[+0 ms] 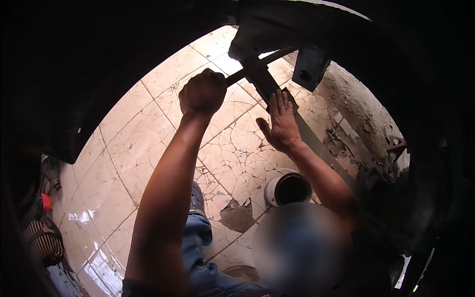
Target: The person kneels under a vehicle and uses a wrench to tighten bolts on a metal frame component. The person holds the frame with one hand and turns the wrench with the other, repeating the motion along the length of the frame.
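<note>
My left hand (203, 91) is closed in a fist round the end of a dark rod (236, 77). The rod slants up to the right and crosses a long metal beam (264, 79); whether it passes behind the beam or through it, I cannot tell. Against the beam's near side, lower down, my right hand (282, 120) lies with fingers stretched out and thumb apart, holding nothing. A dark bracket with a round hole (309, 69) hangs to the right of the rod. Shadow hides the details where the rod meets the beam.
On the cracked tile floor (143, 123) stands an open can (292, 189), below my right forearm. A tile has broken away at a grey patch (237, 216). Rough concrete (356, 104) runs along the right. Dark panels surround the view; a ribbed part (43, 241) lies at lower left.
</note>
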Tool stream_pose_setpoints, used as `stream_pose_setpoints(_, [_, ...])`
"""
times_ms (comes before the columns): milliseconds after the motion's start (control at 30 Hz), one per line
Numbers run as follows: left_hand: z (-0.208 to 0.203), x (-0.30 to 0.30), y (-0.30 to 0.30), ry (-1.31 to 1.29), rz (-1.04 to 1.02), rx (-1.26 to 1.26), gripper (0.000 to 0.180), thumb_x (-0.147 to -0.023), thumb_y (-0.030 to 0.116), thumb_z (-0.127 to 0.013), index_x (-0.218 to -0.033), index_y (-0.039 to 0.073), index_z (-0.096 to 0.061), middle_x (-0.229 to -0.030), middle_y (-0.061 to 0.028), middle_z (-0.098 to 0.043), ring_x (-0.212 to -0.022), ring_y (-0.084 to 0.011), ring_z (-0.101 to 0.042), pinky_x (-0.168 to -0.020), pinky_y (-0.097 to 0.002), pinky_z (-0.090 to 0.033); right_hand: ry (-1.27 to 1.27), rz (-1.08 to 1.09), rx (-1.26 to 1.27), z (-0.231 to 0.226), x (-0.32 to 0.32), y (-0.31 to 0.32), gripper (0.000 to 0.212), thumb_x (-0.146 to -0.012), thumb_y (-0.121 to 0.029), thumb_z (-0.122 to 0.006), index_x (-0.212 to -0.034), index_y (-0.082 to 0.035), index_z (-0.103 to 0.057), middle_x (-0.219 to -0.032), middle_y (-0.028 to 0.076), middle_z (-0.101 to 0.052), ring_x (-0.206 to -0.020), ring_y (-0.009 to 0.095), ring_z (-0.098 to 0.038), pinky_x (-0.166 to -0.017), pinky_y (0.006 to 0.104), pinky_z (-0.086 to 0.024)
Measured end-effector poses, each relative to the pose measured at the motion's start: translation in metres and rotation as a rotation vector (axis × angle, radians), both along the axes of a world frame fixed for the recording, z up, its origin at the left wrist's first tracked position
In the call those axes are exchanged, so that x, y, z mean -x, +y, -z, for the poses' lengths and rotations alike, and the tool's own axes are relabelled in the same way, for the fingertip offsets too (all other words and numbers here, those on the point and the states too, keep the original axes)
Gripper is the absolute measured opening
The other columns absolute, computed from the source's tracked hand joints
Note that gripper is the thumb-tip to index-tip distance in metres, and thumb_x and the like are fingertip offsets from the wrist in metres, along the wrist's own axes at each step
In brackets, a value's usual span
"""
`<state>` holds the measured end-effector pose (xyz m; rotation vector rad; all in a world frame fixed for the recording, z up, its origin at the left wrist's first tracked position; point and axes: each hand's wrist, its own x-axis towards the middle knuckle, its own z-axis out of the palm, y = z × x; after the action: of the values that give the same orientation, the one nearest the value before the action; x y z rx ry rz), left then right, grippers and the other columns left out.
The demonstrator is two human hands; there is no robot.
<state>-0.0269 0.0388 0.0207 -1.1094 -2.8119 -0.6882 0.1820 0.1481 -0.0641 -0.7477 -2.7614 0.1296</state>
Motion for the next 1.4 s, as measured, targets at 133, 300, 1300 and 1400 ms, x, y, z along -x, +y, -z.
stream_pose_setpoints(133, [-0.016,-0.017,0.002,-0.019,0.043,-0.08,0.035,-0.094,0.029,-0.04,-0.091,0.005,-0.066,-0.096,-0.019,-0.071,-0.084,-0.0412,-0.069,-0.079,-0.0482,-0.056,0.232,0.026,0.16,0.002,-0.009,0.044,0.086,-0.099,-0.058,-0.036,-0.15,0.009,-0.02,-0.158,0.028,-0.019,-0.149,0.041,-0.009,-0.121,0.0485,-0.009])
stream_pose_setpoints(300, [-0.016,-0.011,-0.002,-0.038,-0.022,-0.021,0.037,-0.094,0.032,-0.039,-0.094,0.008,-0.067,-0.093,-0.0214,-0.071,-0.089,-0.0421,-0.068,-0.082,-0.0494,-0.055,0.087,-0.037,-0.042,0.013,-0.005,0.006,0.085,-0.1,-0.059,-0.029,-0.151,0.008,-0.018,-0.158,0.029,-0.017,-0.149,0.042,-0.01,-0.122,0.0489,-0.009])
stream_pose_setpoints(1300, [-0.001,0.0,0.0,0.018,0.002,0.006,0.043,-0.094,0.035,-0.037,-0.096,0.008,-0.069,-0.097,-0.0198,-0.071,-0.095,-0.0398,-0.068,-0.089,-0.0489,-0.052,0.084,-0.003,0.066,0.005,-0.014,0.016,0.08,-0.1,-0.053,-0.04,-0.155,-0.001,-0.015,-0.161,0.02,-0.016,-0.151,0.036,-0.01,-0.122,0.0464,-0.011])
stream_pose_setpoints(1400, [-0.001,-0.005,0.007,0.032,0.018,-0.005,0.042,-0.094,0.035,-0.037,-0.096,0.009,-0.069,-0.097,-0.0198,-0.071,-0.094,-0.0399,-0.068,-0.087,-0.0489,-0.052,0.08,-0.053,-0.03,0.006,-0.025,0.023,0.081,-0.099,-0.051,-0.044,-0.155,0.0,-0.014,-0.161,0.021,-0.017,-0.15,0.036,-0.011,-0.122,0.0466,-0.012])
